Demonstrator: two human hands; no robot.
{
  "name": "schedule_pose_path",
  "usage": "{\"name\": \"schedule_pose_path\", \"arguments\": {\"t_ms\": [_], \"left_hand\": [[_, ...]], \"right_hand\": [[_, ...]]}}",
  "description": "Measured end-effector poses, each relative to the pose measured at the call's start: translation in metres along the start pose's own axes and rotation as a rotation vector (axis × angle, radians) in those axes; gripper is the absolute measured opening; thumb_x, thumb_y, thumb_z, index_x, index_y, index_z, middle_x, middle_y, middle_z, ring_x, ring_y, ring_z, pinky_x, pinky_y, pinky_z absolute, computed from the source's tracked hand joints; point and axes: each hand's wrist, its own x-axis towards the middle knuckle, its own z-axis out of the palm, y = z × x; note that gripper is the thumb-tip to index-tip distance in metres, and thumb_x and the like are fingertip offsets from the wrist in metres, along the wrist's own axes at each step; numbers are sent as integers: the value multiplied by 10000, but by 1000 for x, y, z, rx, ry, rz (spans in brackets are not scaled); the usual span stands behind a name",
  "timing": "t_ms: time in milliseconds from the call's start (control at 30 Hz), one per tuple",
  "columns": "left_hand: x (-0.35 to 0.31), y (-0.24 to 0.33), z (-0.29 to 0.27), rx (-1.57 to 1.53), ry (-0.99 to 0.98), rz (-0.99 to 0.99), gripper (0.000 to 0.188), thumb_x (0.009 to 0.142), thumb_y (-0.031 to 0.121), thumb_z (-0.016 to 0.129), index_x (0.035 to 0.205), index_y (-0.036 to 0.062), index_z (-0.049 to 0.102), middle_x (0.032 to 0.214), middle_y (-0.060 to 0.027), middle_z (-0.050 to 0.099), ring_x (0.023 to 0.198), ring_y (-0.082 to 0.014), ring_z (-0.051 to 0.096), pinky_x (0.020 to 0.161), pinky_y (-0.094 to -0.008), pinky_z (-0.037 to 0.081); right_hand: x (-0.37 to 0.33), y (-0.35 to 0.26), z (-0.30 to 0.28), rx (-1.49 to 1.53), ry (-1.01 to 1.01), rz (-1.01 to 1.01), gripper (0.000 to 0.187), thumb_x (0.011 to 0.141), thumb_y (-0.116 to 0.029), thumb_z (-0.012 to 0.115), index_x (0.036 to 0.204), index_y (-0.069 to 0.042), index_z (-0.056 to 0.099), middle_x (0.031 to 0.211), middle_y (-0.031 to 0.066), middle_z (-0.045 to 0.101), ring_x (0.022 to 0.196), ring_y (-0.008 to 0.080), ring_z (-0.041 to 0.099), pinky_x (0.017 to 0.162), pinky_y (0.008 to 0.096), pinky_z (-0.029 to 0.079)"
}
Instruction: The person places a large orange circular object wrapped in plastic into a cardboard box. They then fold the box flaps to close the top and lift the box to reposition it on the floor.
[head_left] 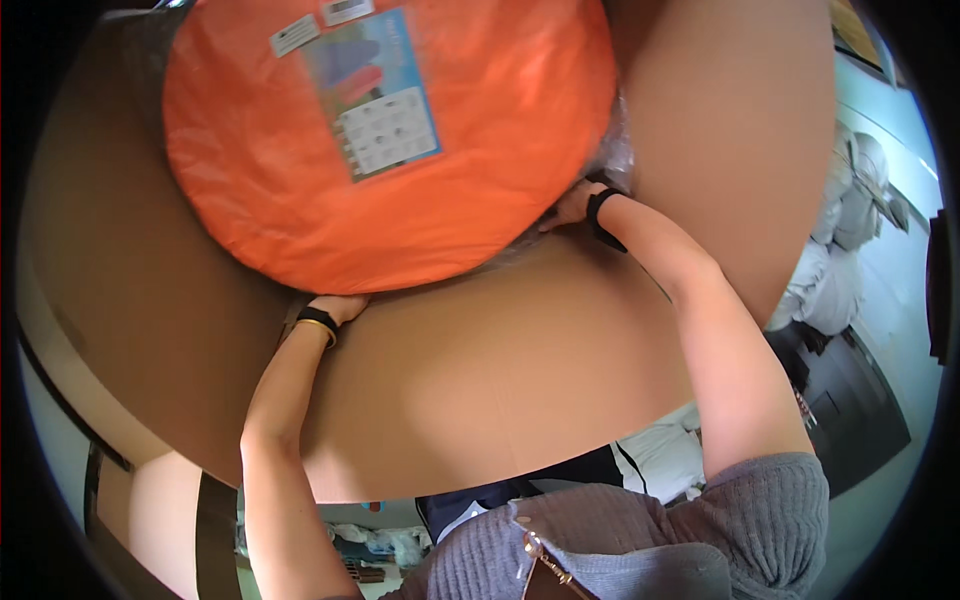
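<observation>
A large, flat, round orange package [500,130] in clear plastic fills the upper middle of the view. It lies within a big open cardboard box [500,400]. A printed blue and white card [385,110] and small white labels show on its face. At the package's lower left edge, my left hand [342,307] grips its rim, the fingertips partly hidden beneath it. My right hand [574,206] holds the lower right edge, where the loose plastic wrap bunches up; its fingers are closed and partly in shadow.
Tall box flaps [730,130] stand around the package, one nearest my body. Beyond the box at the right are white bundled bags [845,240] and a dark grey flat-sided object [850,410]. Plastic-wrapped items [390,543] lie below at the lower left.
</observation>
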Motion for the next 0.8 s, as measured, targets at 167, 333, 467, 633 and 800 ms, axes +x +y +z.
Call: {"name": "schedule_pose_path", "arguments": {"t_ms": [167, 333, 467, 633, 800], "left_hand": [[-7, 17, -35, 211, -134, -127, 517, 972, 377, 311, 1438, 154, 321, 1528, -73, 223, 1412, -251, 172, 1158, -374, 144], [-8, 4, -30, 68, -28, -74, 538, 965, 404, 301, 1445, 159, 310, 1531, -69, 218, 1412, -248, 177, 1157, -375, 143], [-24, 7, -37, 58, -24, -59, 545, 962, 413, 308, 1443, 159, 316, 1529, -71, 223, 1411, -250, 178, 1157, -376, 143], [-22, -6, -32, 21, -7, -58, 553, 957, 426, 317, 1441, 158, 322, 1527, -75, 229, 1411, -253, 179, 1157, -377, 144], [13, -20, -27, -8, 24, 4, 562, 952, 438, 326, 1439, 157, 329, 1524, -79, 235, 1411, -255, 181, 1156, -377, 144]], "right_hand": [[-28, -28, -18, 126, -253, 130, 692, 813, -504, 598, 1338, -76, 454, 1293, 176, 529, 1189, 341, 499, 989, 417, 402], [-86, -41, -104, 322, 40, 466, 561, 893, -351, 531, 1304, 13, 417, 1037, 236, 630, 1018, 403, 582, 852, 432, 478], [-59, 10, -57, 864, 910, 579, 681, 941, -452, 452, 1402, 16, 275, 1416, 273, 346, 1288, 365, 388, 1046, 422, 345], [-20, 9, -52, 2147, 628, 516, 913, 844, -760, 248, 1445, -72, 278, 1455, 125, 360, 1315, 301, 360, 1071, 389, 321], [1, 33, -27, 2261, 616, 193, 1050, 745, -863, 234, 1471, -105, 219, 1511, 120, 247, 1374, 297, 264, 1102, 425, 277]]}}
